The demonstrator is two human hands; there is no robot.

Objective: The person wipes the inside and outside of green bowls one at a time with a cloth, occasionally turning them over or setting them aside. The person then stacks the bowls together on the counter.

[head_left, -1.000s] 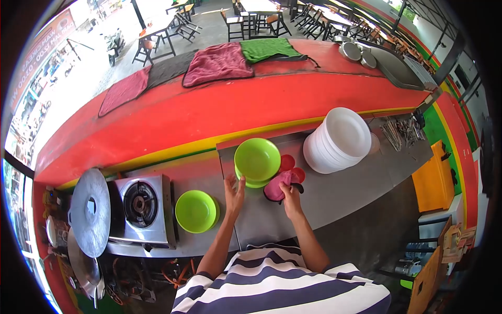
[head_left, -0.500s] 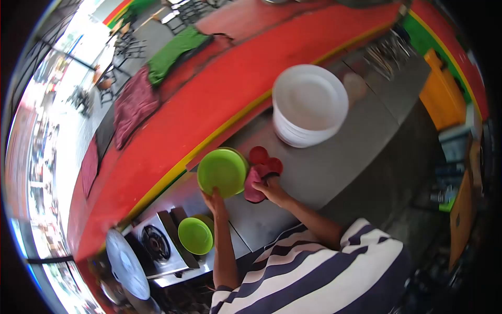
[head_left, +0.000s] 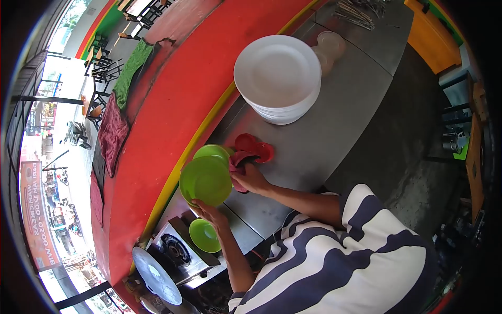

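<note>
My left hand (head_left: 208, 212) grips the near rim of a green bowl (head_left: 205, 182), which is tilted and overlaps another green bowl (head_left: 212, 151) behind it. Bunched in my right hand (head_left: 251, 180) is a pink cloth (head_left: 239, 163), close to the right side of the held bowl. Small red bowls (head_left: 265, 152) sit on the steel counter just beyond the cloth. A separate green bowl (head_left: 204, 235) rests nearer the stove.
A tall stack of white plates (head_left: 277, 73) stands on the steel counter (head_left: 334, 125). The gas stove (head_left: 180, 254) and a large metal lid (head_left: 157, 276) are at lower left. A red ledge (head_left: 172, 104) with cloths runs along the far side.
The view has turned and shifted. My left hand has taken hold of a green bowl and lifted it off the one beneath. My right hand with the cloth has come closer to it.
</note>
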